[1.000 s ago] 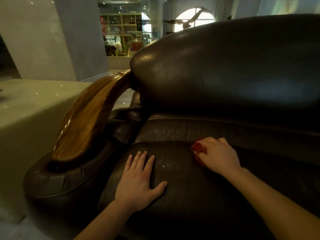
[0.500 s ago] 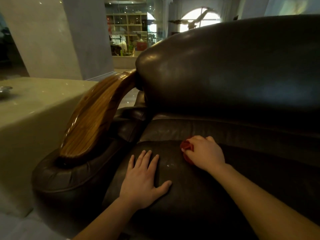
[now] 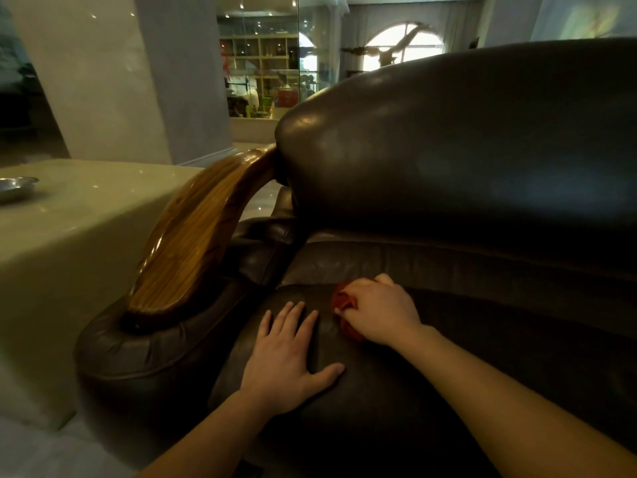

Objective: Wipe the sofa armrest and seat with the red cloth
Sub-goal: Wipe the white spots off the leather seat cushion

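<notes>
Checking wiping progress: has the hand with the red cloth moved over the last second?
Yes. The right hand with the red cloth has slid left along the seat, toward the wooden armrest, closing on the flat left hand.

The red cloth is lying bunched up on the sofa seat, mostly hidden, showing only as crumpled folds. The seat is a dark brown leather cushion, creased and shining faintly. The armrest, to its left, is curving upward in glossy striped wood over padded brown leather.
</notes>
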